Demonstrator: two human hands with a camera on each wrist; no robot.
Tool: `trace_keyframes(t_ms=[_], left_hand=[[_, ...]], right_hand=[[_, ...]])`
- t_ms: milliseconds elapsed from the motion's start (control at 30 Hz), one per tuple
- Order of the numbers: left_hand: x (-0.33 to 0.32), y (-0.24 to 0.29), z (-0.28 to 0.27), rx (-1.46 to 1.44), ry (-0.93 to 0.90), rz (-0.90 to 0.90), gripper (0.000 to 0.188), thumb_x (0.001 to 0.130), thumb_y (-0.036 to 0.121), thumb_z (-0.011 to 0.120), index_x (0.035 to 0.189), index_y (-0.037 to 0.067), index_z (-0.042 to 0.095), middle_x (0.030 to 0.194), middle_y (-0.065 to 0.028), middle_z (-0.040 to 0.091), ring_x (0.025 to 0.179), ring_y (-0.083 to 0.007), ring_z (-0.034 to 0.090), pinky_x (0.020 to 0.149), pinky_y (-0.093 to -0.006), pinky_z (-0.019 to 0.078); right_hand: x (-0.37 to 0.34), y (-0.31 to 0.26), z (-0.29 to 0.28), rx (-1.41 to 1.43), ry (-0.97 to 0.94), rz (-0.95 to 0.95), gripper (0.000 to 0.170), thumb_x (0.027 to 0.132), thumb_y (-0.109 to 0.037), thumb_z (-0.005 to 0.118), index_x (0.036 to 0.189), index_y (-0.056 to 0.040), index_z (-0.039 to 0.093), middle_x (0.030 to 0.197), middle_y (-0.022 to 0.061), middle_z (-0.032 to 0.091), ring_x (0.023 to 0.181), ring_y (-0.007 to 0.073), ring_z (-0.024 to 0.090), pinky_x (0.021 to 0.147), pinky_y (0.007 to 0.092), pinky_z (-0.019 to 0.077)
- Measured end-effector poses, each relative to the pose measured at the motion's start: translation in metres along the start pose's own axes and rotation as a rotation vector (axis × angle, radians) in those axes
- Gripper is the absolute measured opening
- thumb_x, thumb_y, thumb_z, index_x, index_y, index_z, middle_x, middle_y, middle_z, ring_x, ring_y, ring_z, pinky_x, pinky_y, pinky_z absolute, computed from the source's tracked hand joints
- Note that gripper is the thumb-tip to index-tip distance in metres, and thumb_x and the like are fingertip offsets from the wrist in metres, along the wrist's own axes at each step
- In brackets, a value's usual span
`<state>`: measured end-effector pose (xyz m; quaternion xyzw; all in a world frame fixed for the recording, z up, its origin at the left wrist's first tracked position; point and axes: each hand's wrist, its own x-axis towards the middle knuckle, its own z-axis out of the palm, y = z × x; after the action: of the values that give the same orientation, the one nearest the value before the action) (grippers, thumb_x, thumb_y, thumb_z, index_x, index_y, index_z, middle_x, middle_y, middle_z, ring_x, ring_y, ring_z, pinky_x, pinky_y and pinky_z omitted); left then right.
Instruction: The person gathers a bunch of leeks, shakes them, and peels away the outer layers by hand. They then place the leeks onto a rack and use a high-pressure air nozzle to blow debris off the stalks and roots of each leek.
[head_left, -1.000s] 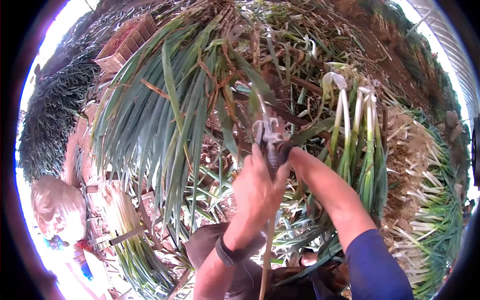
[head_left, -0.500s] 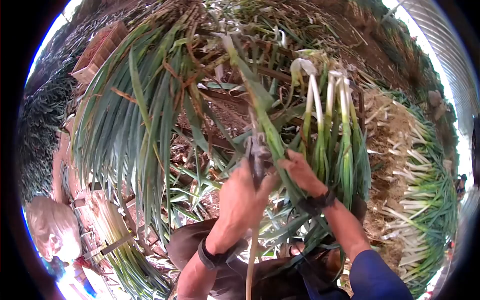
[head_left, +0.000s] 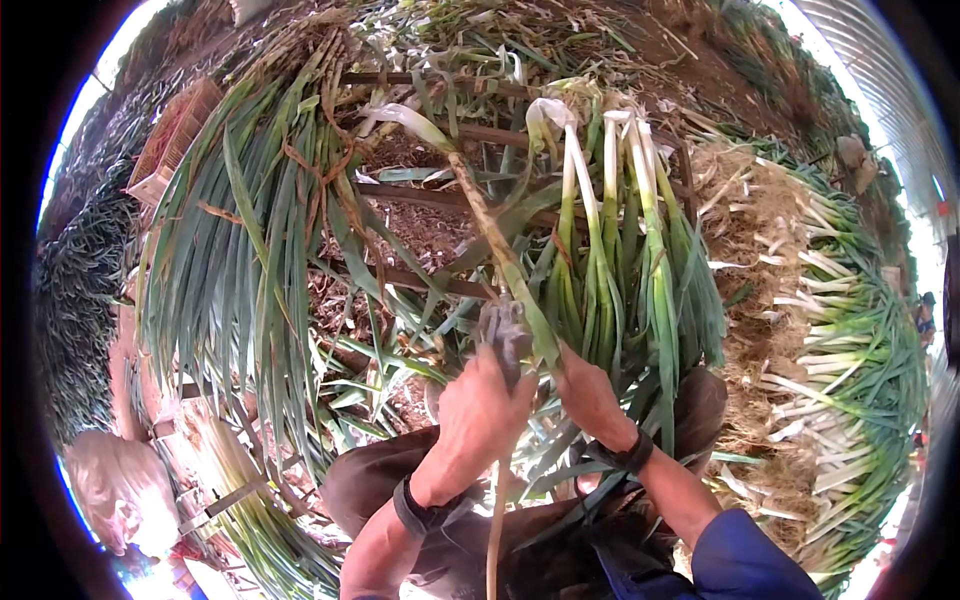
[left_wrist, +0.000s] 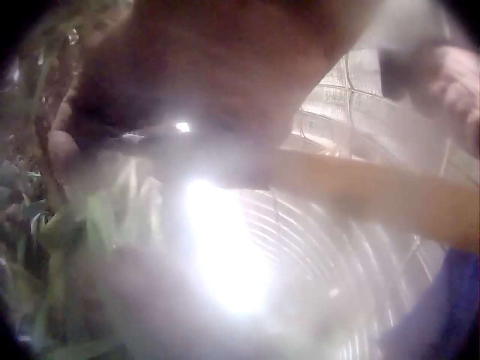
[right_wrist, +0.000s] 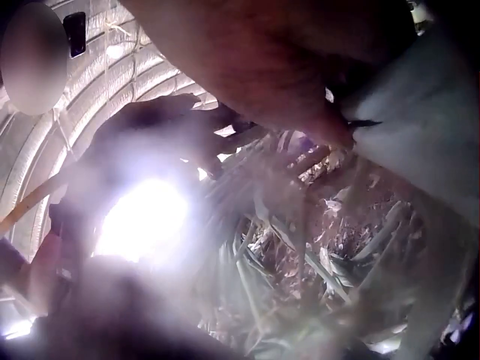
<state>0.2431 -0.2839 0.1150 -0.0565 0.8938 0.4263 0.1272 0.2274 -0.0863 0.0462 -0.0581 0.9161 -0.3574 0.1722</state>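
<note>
My left hand, in the head view, grips a grey hand-held air gun with a tan hose running down from it. In the left wrist view the hose stretches right from below the hand. My right hand holds a long green onion by its leafy end, right beside the gun. The onion slants up and left to a white tip, with brownish skin along its stalk. In the right wrist view a blurred pale green leaf meets the fingers.
Peeled onions hang over a rack bar to the right. A large unpeeled bunch drapes on the left, beside a crate. Rows of onions lie along the far right. A tied bundle rests lower left, near leaf scraps.
My right hand has drawn back to the right from beside the gun, still with the onion. The onion's stalk now shows at full length. The head view has shifted slightly right.
</note>
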Motion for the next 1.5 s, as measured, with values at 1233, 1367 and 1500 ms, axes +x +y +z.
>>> trace_keyframes(t_ms=[1233, 1367, 1500], left_hand=[[0.010, 0.019, 0.003, -0.284, -0.102, -0.029, 0.045, 0.091, 0.033, 0.063, 0.111, -0.006, 0.058, 0.082, -0.0268, 0.064, 0.078, -0.0423, 0.065, 0.073, -0.0477, 0.0499], [0.038, 0.008, 0.012, -0.254, -0.037, -0.037, 0.045, 0.091, 0.037, 0.062, 0.103, -0.006, 0.060, 0.078, -0.0269, 0.064, 0.075, -0.0428, 0.064, 0.072, -0.0481, 0.0496], [0.065, 0.008, 0.010, -0.198, -0.041, 0.004, 0.049, 0.094, 0.038, 0.058, 0.101, -0.010, 0.058, 0.084, -0.0290, 0.068, 0.080, -0.0443, 0.069, 0.076, -0.0514, 0.0524]], right_hand=[[-0.022, 0.019, -0.039, 0.636, -0.317, 0.199, 0.053, 0.102, -0.011, 0.052, 0.153, -0.0036, 0.040, 0.112, 0.0142, 0.069, 0.102, 0.0225, 0.071, 0.083, 0.0319, 0.0565], [-0.061, 0.000, -0.039, 0.284, -0.211, 0.037, 0.058, 0.097, -0.009, 0.059, 0.151, -0.0008, 0.039, 0.119, 0.0240, 0.066, 0.103, 0.0276, 0.069, 0.092, 0.0373, 0.0536], [-0.077, 0.011, -0.031, -0.137, -0.150, -0.083, 0.060, 0.093, -0.007, 0.059, 0.150, -0.0020, 0.041, 0.125, 0.0248, 0.062, 0.104, 0.0414, 0.067, 0.088, 0.0457, 0.0567]])
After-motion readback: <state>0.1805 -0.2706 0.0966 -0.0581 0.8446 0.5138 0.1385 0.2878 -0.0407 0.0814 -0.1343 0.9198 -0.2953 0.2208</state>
